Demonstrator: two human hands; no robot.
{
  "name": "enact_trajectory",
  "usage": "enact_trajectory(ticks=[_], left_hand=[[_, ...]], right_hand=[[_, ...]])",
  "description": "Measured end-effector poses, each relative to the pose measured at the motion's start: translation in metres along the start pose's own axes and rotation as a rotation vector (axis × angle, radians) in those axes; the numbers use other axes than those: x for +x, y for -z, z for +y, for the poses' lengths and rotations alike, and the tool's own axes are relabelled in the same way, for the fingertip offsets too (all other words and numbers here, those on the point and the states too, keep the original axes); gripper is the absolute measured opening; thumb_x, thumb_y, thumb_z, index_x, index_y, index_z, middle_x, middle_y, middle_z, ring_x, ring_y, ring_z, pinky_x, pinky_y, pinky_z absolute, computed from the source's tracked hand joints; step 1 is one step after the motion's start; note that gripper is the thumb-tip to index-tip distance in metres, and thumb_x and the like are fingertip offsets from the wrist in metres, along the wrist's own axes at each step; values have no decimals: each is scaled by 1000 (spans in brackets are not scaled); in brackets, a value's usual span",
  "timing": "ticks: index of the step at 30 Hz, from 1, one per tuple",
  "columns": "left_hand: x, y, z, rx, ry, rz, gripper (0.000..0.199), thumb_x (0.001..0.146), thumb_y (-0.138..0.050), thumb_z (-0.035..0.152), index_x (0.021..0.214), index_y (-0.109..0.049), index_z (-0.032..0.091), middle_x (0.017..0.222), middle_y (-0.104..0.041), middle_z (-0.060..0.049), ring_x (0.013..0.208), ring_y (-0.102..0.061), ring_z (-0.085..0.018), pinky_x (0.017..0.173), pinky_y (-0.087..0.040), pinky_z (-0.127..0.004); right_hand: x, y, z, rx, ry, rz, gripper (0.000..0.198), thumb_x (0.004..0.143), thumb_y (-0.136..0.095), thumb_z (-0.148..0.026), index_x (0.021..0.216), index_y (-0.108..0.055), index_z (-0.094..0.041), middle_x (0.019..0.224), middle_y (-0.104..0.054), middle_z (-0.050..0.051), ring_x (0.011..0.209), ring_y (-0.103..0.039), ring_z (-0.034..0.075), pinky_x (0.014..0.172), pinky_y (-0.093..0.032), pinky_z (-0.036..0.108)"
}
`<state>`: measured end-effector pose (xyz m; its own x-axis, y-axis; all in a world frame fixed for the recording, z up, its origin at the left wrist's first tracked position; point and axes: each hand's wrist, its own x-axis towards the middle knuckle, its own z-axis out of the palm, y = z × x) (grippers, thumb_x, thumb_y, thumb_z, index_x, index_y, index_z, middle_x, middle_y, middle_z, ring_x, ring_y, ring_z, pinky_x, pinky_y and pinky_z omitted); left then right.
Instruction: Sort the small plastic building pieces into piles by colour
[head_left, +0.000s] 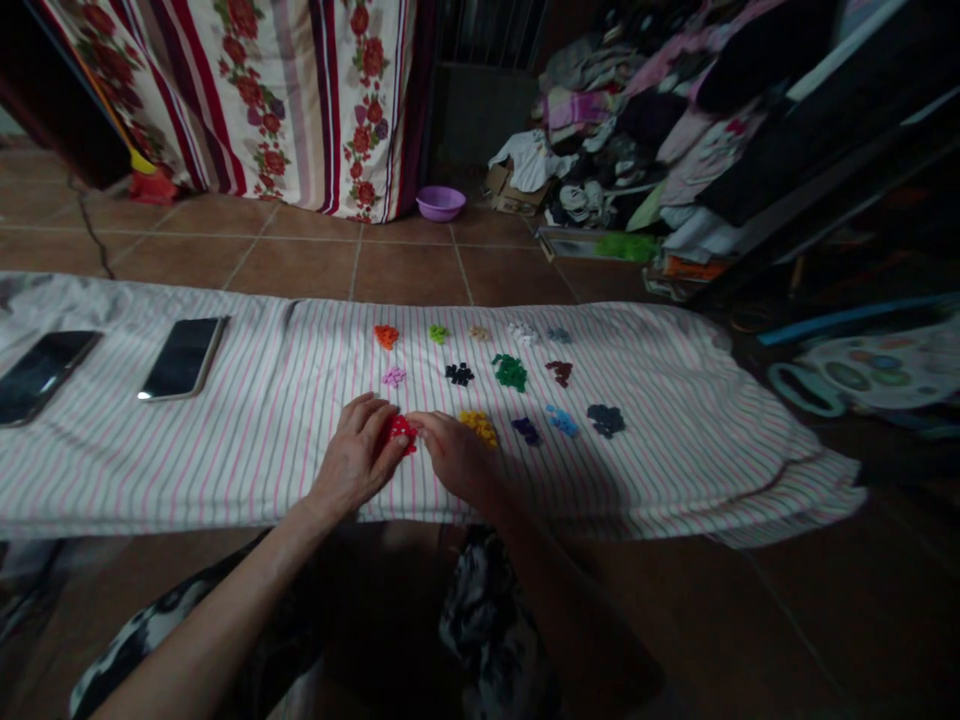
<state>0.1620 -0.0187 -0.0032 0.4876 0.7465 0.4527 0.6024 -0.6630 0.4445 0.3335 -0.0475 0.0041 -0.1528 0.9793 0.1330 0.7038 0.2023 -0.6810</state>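
A small heap of red pieces (pixel 403 428) lies on the striped cloth between my two hands. Along its left side rests my left hand (pixel 358 450), fingers stretched forward and thumb apart, curving round the pieces. My right hand (pixel 452 450) is at the heap's right edge with fingers curled together; anything in its fingertips is too small to make out. Just right of that hand is a yellow heap (pixel 480 428), partly covered by it. Pink pieces (pixel 394 376) sit a little beyond my left fingertips, and black pieces (pixel 459 374) lie farther right.
More colour heaps stand in rows: orange (pixel 386 336), lime (pixel 438 333), dark green (pixel 510 372), brown (pixel 559 373), light blue (pixel 561 420), dark grey (pixel 605 420). Two phones (pixel 184 358) lie at left on the striped cloth (pixel 300 440). A purple basin (pixel 441 203) is on the floor beyond.
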Motion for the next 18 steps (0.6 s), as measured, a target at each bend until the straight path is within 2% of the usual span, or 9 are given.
enact_trajectory(ticks=[5,8,12,15,18], left_hand=[[-1,-5,0,18,-91,-130,47,87,-51,42,126,-48,15,127,-54,-15,124,-44,-28,101,-43,-49],[1,-8,3,55,-106,-137,43,87,-51,41,122,-52,15,127,-54,-15,126,-43,-30,102,-42,-51],[2,-12,8,95,-144,-154,34,88,-50,37,116,-57,19,127,-55,-12,127,-42,-30,102,-42,-51],[2,-16,10,107,-143,-143,29,89,-49,32,112,-59,17,124,-56,-12,124,-43,-29,101,-43,-48],[1,-19,10,94,-134,-111,24,89,-48,27,107,-60,16,117,-58,-12,119,-46,-27,98,-45,-45]], right_hand=[[-1,0,0,25,-2,39,35,86,-37,-7,110,-61,-15,107,-66,9,98,-60,16,89,-46,30],[-2,2,0,-6,30,73,31,85,-39,-7,105,-62,-16,101,-67,8,93,-60,16,85,-47,30],[-6,14,4,-43,56,207,25,88,-42,-13,101,-62,-18,97,-67,6,92,-60,16,84,-47,31],[-11,24,13,-92,41,327,23,88,-44,-17,101,-63,-19,99,-66,7,97,-59,18,89,-46,34],[-14,30,26,-163,11,366,18,84,-53,-18,97,-65,-18,101,-66,8,101,-56,22,94,-42,40]])
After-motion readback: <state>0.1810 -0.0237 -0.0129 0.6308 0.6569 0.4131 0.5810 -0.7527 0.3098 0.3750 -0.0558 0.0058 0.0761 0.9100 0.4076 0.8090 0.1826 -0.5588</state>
